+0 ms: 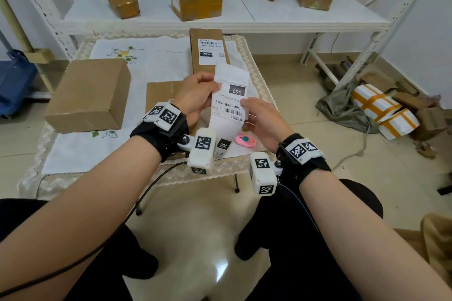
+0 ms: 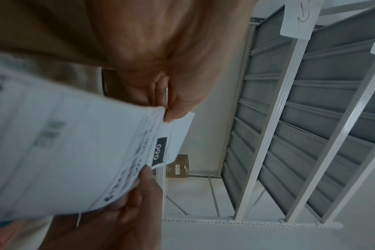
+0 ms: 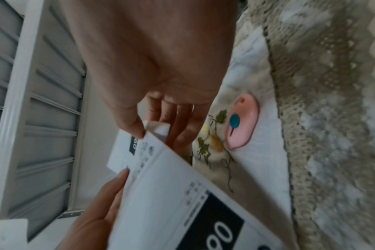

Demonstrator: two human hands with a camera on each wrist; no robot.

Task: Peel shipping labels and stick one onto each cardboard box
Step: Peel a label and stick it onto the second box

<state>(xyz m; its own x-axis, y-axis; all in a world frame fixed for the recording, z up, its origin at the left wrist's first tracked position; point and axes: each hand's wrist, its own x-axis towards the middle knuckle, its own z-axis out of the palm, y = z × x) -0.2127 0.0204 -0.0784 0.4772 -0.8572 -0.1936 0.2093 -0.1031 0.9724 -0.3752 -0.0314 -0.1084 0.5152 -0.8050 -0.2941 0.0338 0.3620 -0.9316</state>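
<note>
One tall box (image 1: 209,51) on the table (image 1: 156,61) was found already labelled; the big box (image 1: 89,95) and flat box (image 1: 160,93) appeared bare. The label strip (image 1: 230,98) was pinched above the table by left hand (image 1: 195,98) and right hand (image 1: 263,120), approx. mid-peel, so most work was judged outstanding.
</note>
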